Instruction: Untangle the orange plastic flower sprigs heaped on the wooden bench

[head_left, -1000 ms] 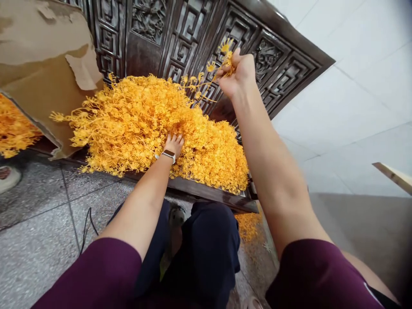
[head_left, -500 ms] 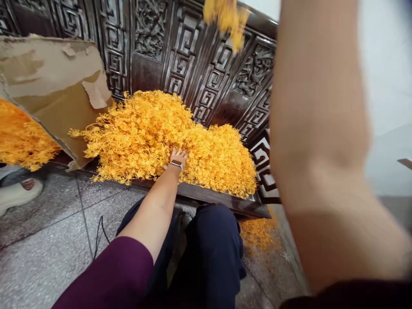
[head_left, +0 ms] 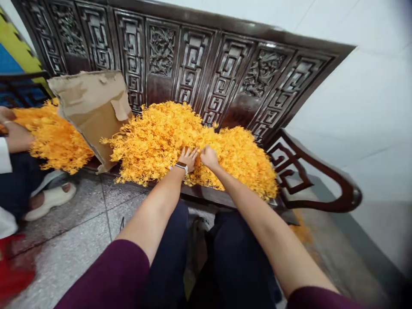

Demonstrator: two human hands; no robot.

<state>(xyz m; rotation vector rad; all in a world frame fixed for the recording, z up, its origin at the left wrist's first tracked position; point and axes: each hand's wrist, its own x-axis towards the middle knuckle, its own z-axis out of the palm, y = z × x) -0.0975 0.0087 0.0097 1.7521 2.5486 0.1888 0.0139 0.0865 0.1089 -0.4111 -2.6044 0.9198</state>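
Note:
A big heap of yellow artificial flowers [head_left: 161,137] covers the seat of a dark carved wooden bench. My left hand [head_left: 189,159], with a watch at its wrist, lies on the middle of the heap, fingers spread. Just to its right, my right hand [head_left: 209,158] is closed in a fist against the same flowers. It appears to grip some of them, though its fingertips and the stems are hidden. The two hands are close together but apart.
A torn cardboard piece [head_left: 93,103] stands left of the heap. Beyond it, another person's hand [head_left: 17,135] is by more orange-yellow flowers [head_left: 61,137]. The bench's curved armrest [head_left: 341,197] juts out at right. Loose flowers [head_left: 302,227] lie on the floor below.
My right arm has come down from high at the right, and its hand is now at the heap. The yellow flowers seen in the air are gone from there. My left hand stays on the heap.

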